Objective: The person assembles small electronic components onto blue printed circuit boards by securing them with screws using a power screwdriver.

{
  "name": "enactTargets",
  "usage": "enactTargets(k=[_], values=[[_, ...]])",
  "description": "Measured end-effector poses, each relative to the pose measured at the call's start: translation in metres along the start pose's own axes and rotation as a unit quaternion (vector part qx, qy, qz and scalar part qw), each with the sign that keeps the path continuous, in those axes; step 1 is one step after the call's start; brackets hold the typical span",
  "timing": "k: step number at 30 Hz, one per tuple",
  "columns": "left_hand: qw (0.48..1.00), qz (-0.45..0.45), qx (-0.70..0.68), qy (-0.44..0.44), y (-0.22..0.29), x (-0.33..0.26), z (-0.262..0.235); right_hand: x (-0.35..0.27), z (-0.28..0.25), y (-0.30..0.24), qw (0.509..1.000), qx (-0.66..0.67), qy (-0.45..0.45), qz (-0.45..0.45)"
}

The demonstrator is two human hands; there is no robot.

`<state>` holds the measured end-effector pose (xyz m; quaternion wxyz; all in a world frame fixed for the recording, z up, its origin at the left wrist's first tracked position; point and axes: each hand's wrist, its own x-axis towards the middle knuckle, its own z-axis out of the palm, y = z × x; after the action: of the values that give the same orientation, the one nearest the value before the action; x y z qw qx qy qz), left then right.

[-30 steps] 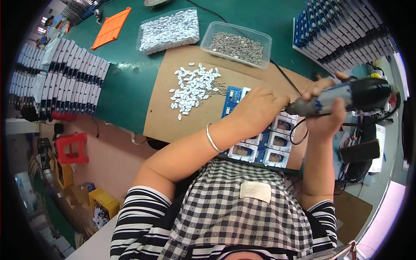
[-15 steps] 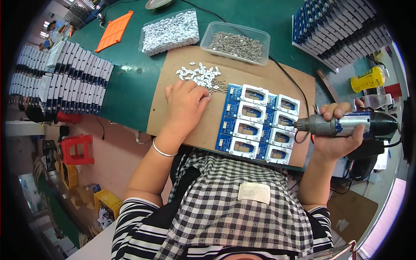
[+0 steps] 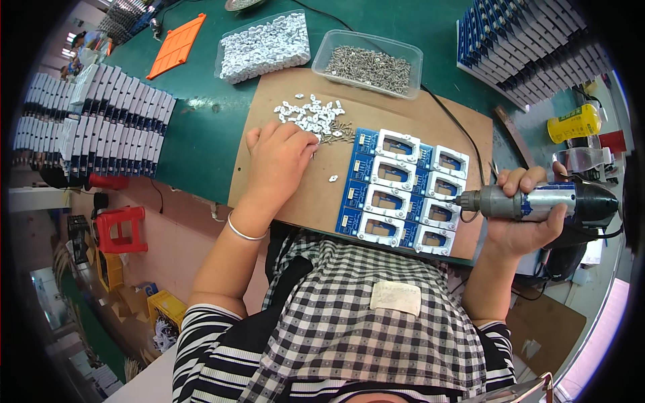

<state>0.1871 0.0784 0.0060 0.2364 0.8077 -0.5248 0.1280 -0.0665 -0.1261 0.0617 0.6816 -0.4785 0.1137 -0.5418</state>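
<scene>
My right hand [image 3: 523, 218] is wrapped round a silver and black electric screwdriver [image 3: 537, 201], its tip pointing left over the right edge of a blue circuit board panel [image 3: 351, 195]. White plastic frames [image 3: 388, 201] with oblong openings sit on the panel in two columns. My left hand [image 3: 279, 161] is closed in a pinch beside a pile of small white plastic pieces [image 3: 312, 114] and loose screws [image 3: 341, 131]. A tiny thing shows at its fingertips, too small to name. One single white piece [image 3: 333, 178] lies between that hand and the panel.
A brown board [image 3: 269, 101] lies under the work on the green table [image 3: 201, 127]. Behind stand a clear tub of screws [image 3: 369, 70] and a bag of white pieces [image 3: 263, 48]. Stacked panels rise at left [image 3: 114, 124] and right [image 3: 524, 54]. A black cord [image 3: 457, 121] crosses the board.
My left hand has shifted slightly left and its fingers have drawn in. A single white piece now lies apart on the board. The screwdriver stays almost in place.
</scene>
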Motion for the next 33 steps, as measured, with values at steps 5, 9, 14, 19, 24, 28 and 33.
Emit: enactTargets(k=[5, 9, 14, 19, 24, 28, 33], values=[[1.0, -0.005, 0.016, -0.013, 0.0, 0.0, 0.001, -0.001, -0.004, 0.0, 1.0, -0.001, 0.007, 0.004], [1.0, 0.015, -0.011, -0.01, 0.012, -0.013, -0.006, -0.003, -0.005, 0.001, 1.0, 0.007, 0.009, 0.008], [0.993, -0.029, -0.093, -0.061, 0.022, -0.043, -0.009, -0.006, -0.006, 0.001, 1.0, 0.009, -0.004, 0.007], [0.992, -0.009, -0.099, -0.083, 0.014, -0.031, -0.023, -0.007, -0.008, 0.001, 1.0, 0.002, 0.001, 0.006], [1.0, -0.011, -0.017, -0.022, 0.006, -0.009, -0.012, -0.007, -0.007, 0.001, 1.0, 0.011, 0.002, 0.013], [0.999, 0.001, 0.018, -0.05, 0.008, -0.004, -0.01, -0.008, -0.007, -0.001, 1.0, 0.001, 0.009, 0.007], [0.998, 0.002, 0.021, -0.056, 0.01, -0.005, -0.007, -0.009, -0.007, 0.0, 0.999, 0.015, 0.027, 0.01]])
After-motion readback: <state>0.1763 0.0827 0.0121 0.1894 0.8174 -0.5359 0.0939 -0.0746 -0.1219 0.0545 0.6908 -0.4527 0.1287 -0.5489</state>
